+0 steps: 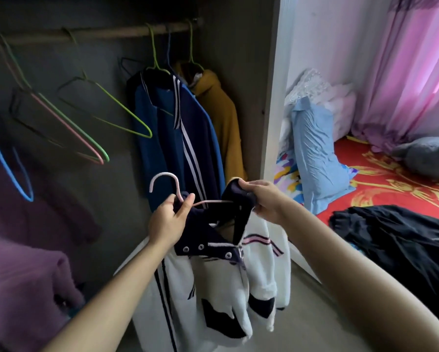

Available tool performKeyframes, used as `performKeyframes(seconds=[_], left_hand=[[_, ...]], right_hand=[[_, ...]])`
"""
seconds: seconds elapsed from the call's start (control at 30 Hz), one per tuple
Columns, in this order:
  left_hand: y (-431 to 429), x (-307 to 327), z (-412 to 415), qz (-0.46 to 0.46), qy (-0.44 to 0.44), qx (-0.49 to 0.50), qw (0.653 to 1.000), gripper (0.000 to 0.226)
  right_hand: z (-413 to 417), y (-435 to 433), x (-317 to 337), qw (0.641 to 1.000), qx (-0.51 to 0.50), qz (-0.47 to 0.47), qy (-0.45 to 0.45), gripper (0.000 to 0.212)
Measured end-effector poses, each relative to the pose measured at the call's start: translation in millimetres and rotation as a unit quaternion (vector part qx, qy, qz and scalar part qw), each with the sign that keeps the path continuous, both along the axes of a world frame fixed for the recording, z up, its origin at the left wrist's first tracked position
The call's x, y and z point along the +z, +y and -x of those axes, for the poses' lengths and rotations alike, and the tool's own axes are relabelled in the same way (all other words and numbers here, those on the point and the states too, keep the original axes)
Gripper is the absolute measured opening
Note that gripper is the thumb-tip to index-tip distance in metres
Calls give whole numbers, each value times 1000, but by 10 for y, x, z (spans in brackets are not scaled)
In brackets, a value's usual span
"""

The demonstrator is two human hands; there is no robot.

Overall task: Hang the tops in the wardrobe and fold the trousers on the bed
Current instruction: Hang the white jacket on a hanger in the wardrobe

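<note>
white top point(213, 283), below the rail point(99, 34): left hand point(166, 222) grasps pink hanger point(162, 182) neck, right hand point(264, 199) pinches navy collar point(240, 194), likely seating it.

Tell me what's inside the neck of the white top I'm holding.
A pink hanger: its hook sticks up above your left hand and one arm runs toward your right hand. The rest is covered by the dark collar.

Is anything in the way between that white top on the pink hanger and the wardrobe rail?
Nothing visible. The left hand and right hand hold the white-and-navy top on its pink hanger; the wooden rail has a bare stretch between the empty wire hangers and the blue striped jacket.
</note>
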State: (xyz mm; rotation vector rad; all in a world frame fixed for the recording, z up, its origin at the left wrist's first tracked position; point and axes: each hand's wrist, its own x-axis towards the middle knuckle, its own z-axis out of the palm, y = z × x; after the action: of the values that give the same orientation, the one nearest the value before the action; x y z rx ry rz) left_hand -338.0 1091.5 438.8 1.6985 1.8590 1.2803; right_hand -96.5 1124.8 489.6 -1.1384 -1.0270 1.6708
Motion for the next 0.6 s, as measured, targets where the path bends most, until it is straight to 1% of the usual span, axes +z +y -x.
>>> performKeyframes(seconds=[0.03, 0.07, 0.1, 0.13, 0.17, 0.2, 0.23, 0.27, 0.3, 0.33, 0.37, 0.4, 0.43, 0.47, 0.5, 0.6], left_hand=[[20, 51, -5, -10, -35, -4, 999, 46], [36, 92, -6, -22, -62, -5, 998, 42], [39, 125, -1, -39, -74, -3, 996, 40], [30, 157, 8, -56, -81, -2, 995, 40], [20, 180, 23, -72, -90, -4, 993, 41], [18, 195, 44, -84, -99, -8, 991, 39], [25, 198, 68, -90, -101, -13, 991, 38], [35, 206, 85, -90, -98, -17, 991, 38], [48, 222, 94, -86, -94, -20, 992, 40], [66, 248, 95, -84, -91, -20, 992, 41], [88, 280, 95, -87, -91, -19, 992, 42], [109, 324, 93, -92, -93, -17, 991, 42], [128, 377, 91, -99, -97, -18, 990, 43], [143, 434, 86, -108, -101, -23, 989, 43], [149, 491, 75, -115, -105, -32, 987, 42], [162, 621, 9, -131, -114, -71, 982, 39]], right_hand=[[54, -13, -4, 996, 31, 15, 77, 20], [84, -22, 4, 993, 72, 9, 94, 19], [92, -19, 35, 993, 103, -17, 50, 17], [78, -6, 90, 990, 105, -63, -66, 16], [42, 8, 164, 962, 86, -116, -231, 14], [-14, 30, 225, 903, 60, -169, -392, 17], [-83, 61, 263, 823, 39, -218, -523, 28], [-141, 89, 271, 746, 26, -256, -614, 35], [-182, 91, 274, 684, 16, -288, -670, 38], [-202, 80, 262, 640, 6, -320, -699, 38], [-211, 63, 246, 605, -5, -361, -710, 37], [-213, 50, 231, 574, -18, -405, -711, 38], [-205, 36, 224, 551, -30, -445, -705, 40], [-186, 18, 237, 542, -42, -481, -689, 43], [-158, 0, 254, 543, -45, -510, -666, 45], [-33, -41, 292, 540, -3, -574, -616, 44]])
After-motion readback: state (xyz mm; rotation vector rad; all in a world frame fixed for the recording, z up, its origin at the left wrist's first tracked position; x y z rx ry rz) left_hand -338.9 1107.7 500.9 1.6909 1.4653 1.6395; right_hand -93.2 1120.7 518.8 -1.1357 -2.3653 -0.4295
